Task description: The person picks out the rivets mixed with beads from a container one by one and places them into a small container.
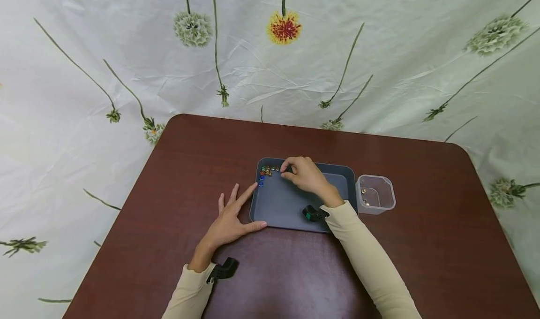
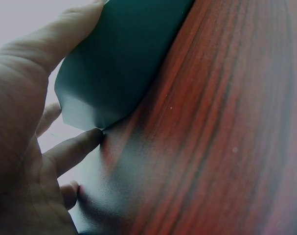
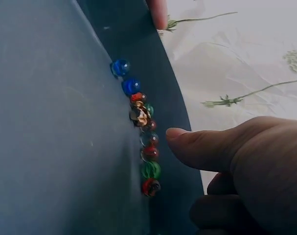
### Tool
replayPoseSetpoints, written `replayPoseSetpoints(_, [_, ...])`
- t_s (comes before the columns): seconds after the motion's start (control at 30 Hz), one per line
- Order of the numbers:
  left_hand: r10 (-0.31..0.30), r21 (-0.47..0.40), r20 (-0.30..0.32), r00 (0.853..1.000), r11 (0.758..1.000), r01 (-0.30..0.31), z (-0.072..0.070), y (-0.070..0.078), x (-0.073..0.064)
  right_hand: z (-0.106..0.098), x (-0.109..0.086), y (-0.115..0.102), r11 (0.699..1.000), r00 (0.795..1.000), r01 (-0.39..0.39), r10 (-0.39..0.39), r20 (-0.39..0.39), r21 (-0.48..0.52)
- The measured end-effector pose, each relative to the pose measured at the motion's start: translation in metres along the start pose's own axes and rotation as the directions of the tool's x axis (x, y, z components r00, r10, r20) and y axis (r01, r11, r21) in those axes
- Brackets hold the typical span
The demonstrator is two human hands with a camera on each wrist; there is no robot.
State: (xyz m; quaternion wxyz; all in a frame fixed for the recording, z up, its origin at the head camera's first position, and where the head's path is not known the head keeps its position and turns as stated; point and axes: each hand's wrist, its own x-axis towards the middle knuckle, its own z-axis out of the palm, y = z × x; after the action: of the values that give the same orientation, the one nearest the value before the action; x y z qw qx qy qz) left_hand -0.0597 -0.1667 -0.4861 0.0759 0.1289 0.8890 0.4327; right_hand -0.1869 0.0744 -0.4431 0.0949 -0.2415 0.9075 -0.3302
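Note:
Small glass marbles in blue, red and green run in a line along the wall of a grey tray. Among them sits a shiny gold-coloured cluster. My right hand is over the tray's far side, thumb and index finger bent towards the row's end. In the right wrist view its thumb hovers beside the marbles with nothing seen at its tip; the index fingertip is hidden there. My left hand is spread at the tray's left side, index finger and thumb touching its rim.
A clear plastic container with a few small gold-coloured pieces stands just right of the tray. Both rest on a dark red-brown wooden table. A white flower-patterned cloth hangs behind the table.

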Motion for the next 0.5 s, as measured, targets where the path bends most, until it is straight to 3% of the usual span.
replayPoseSetpoints(0.5, [0.02, 0.005, -0.008, 1.0, 1.0, -0.02, 0.002, -0.005, 0.001, 0.019, 0.022, -0.007, 0.999, 1.0, 0.011, -0.01, 0.026, -0.033])
